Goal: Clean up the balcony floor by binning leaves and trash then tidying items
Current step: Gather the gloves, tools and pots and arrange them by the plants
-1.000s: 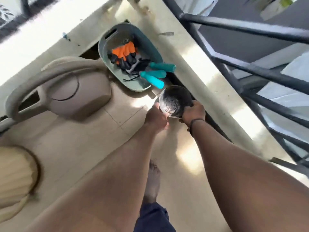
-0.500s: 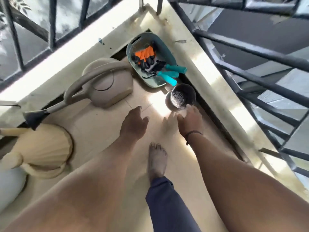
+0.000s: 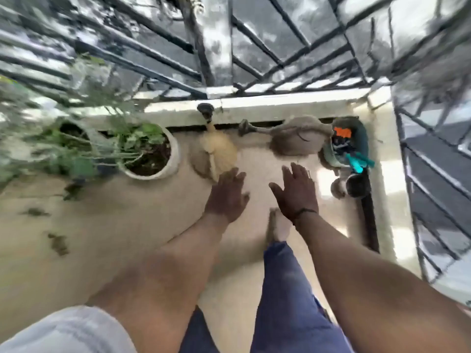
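Hovering over the balcony floor [image 3: 132, 225], both hands are holding nothing: left hand [image 3: 226, 194] and right hand [image 3: 297, 192] with fingers spread. Dark leaf scraps [image 3: 57, 242] are lying on the floor at left, near the potted plant [image 3: 150, 154]. Green basket [image 3: 356, 146] and small dark pot [image 3: 356, 186] are sitting in the right corner.
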